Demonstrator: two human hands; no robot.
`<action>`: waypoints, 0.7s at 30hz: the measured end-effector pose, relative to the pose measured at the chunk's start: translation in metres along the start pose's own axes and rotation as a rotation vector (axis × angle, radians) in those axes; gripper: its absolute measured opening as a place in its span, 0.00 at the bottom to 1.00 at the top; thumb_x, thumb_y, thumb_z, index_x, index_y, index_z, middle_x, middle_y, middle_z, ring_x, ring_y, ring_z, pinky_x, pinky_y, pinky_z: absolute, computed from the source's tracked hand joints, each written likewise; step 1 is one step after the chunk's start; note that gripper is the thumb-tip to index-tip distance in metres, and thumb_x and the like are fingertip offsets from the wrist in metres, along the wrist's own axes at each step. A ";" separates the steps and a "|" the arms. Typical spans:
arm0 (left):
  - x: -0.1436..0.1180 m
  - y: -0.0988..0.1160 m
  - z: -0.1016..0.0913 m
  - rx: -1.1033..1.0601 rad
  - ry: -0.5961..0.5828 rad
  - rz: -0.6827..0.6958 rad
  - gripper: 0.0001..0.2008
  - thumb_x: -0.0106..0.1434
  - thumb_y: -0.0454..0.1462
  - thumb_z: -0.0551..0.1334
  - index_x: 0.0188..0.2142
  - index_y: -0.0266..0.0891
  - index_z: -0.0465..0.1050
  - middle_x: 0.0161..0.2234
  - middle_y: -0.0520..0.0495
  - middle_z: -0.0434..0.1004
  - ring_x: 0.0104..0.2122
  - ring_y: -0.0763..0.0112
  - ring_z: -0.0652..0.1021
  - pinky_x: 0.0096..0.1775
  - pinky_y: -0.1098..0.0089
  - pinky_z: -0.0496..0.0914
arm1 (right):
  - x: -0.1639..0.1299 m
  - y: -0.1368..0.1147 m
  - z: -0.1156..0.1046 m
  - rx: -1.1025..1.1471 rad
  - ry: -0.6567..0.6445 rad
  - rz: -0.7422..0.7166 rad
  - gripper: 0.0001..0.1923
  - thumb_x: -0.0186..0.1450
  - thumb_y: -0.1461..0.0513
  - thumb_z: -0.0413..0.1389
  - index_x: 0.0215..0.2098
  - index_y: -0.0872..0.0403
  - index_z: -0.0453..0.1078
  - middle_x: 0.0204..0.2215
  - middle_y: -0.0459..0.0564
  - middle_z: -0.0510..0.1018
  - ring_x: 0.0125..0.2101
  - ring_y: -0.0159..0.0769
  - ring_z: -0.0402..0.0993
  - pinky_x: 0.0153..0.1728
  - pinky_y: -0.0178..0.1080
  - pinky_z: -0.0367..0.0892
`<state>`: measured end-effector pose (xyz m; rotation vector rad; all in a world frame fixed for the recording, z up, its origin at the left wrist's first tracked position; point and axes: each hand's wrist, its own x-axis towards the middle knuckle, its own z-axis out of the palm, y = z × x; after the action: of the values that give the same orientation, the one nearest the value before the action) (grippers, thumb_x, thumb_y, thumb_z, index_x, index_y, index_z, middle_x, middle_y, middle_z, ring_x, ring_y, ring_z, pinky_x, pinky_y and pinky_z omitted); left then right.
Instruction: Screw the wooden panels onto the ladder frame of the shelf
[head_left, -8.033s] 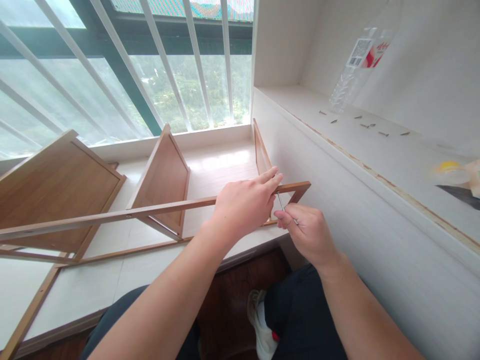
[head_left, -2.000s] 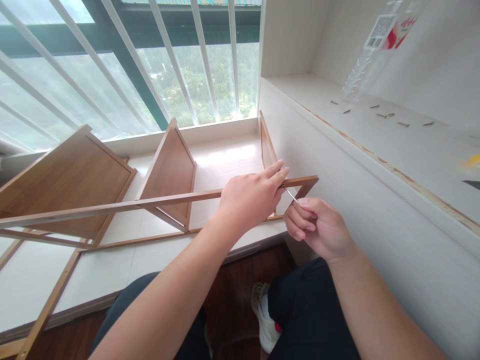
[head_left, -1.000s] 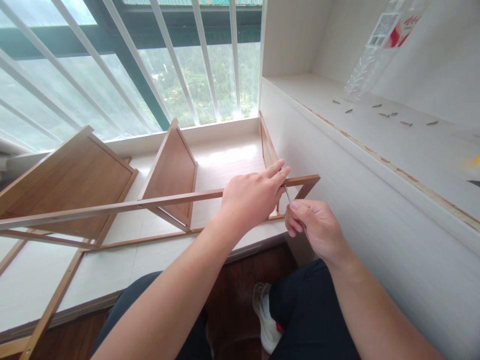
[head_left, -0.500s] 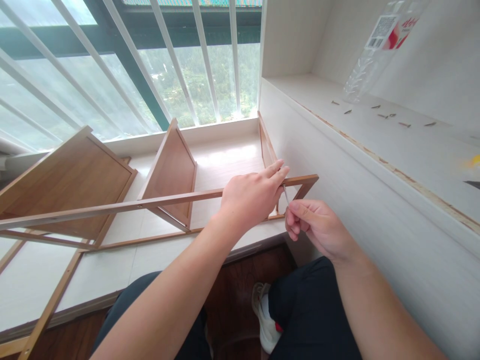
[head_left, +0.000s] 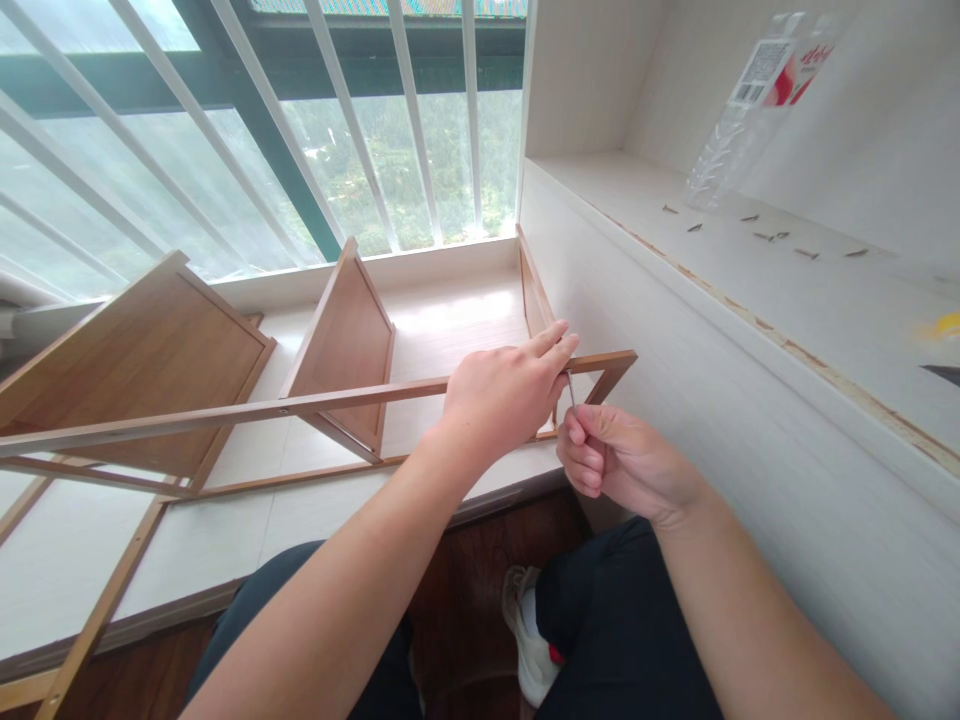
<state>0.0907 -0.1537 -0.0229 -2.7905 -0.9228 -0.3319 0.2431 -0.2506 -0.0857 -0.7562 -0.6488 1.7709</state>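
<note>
The left hand [head_left: 502, 400] lay wrapped over the stiff, light brown wooden frame rail [head_left: 300, 405] above the white windowsill [head_left: 442, 330], while the right hand [head_left: 622, 462] pinched a thin, slippery-looking metal hex key [head_left: 571, 388], best held at its bend.

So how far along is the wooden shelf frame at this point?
Done: two panels stand joined to the long rail, a screw head showing at the middle one. In hand: the left hand steadies the rail near its right corner while the right hand works a thin metal tool there. Left: several loose screws lie on the ledge beside a plastic bottle.
</note>
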 end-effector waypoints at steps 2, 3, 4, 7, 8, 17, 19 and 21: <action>0.000 0.000 0.001 -0.003 0.001 0.001 0.25 0.73 0.42 0.50 0.68 0.52 0.61 0.69 0.48 0.61 0.38 0.63 0.84 0.34 0.65 0.74 | 0.002 0.003 0.000 0.061 -0.036 0.026 0.14 0.72 0.57 0.56 0.30 0.55 0.70 0.18 0.40 0.62 0.18 0.26 0.61 0.19 0.29 0.61; 0.000 0.000 0.001 -0.003 0.003 0.001 0.25 0.73 0.42 0.50 0.68 0.52 0.61 0.69 0.48 0.61 0.38 0.63 0.84 0.34 0.65 0.74 | 0.003 0.005 0.001 0.090 -0.057 0.036 0.14 0.72 0.57 0.55 0.30 0.55 0.69 0.18 0.39 0.61 0.18 0.26 0.59 0.19 0.29 0.60; -0.001 0.000 0.001 -0.002 0.008 0.001 0.25 0.73 0.42 0.50 0.68 0.52 0.61 0.69 0.48 0.61 0.38 0.63 0.83 0.34 0.65 0.73 | 0.004 0.006 0.002 0.116 -0.077 0.042 0.14 0.72 0.57 0.55 0.30 0.55 0.69 0.18 0.39 0.61 0.18 0.26 0.58 0.18 0.29 0.60; -0.001 0.000 0.001 0.000 0.016 0.002 0.24 0.74 0.42 0.50 0.68 0.52 0.61 0.69 0.48 0.61 0.38 0.63 0.83 0.33 0.65 0.73 | 0.007 0.009 0.005 0.176 -0.132 0.040 0.14 0.71 0.56 0.57 0.30 0.54 0.67 0.18 0.38 0.59 0.18 0.26 0.54 0.18 0.28 0.58; -0.001 0.000 0.001 0.001 0.015 0.001 0.24 0.74 0.42 0.50 0.68 0.52 0.61 0.69 0.48 0.61 0.38 0.64 0.83 0.33 0.65 0.73 | 0.007 0.010 0.006 0.190 -0.145 0.033 0.14 0.71 0.56 0.58 0.29 0.54 0.67 0.18 0.38 0.59 0.18 0.25 0.53 0.18 0.28 0.57; 0.000 0.000 0.002 0.023 0.012 0.010 0.24 0.74 0.42 0.49 0.67 0.51 0.62 0.70 0.47 0.60 0.37 0.63 0.83 0.32 0.65 0.72 | 0.015 0.022 0.012 0.304 -0.176 0.001 0.15 0.73 0.55 0.55 0.30 0.54 0.65 0.19 0.38 0.57 0.19 0.26 0.50 0.18 0.27 0.56; 0.000 0.000 0.002 0.025 0.009 0.004 0.24 0.74 0.42 0.50 0.67 0.52 0.61 0.70 0.47 0.60 0.37 0.64 0.83 0.32 0.65 0.72 | 0.015 0.023 0.013 0.310 -0.176 -0.006 0.16 0.74 0.55 0.54 0.29 0.54 0.65 0.19 0.39 0.58 0.19 0.27 0.51 0.18 0.27 0.56; -0.001 0.000 0.002 0.022 0.012 0.000 0.24 0.74 0.42 0.50 0.67 0.52 0.61 0.70 0.47 0.60 0.37 0.64 0.83 0.32 0.65 0.72 | 0.015 0.023 0.014 0.307 -0.172 -0.013 0.18 0.74 0.55 0.53 0.28 0.54 0.65 0.19 0.40 0.59 0.19 0.27 0.52 0.18 0.28 0.57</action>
<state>0.0908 -0.1535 -0.0254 -2.7658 -0.9185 -0.3359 0.2142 -0.2438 -0.0964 -0.3934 -0.4765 1.8815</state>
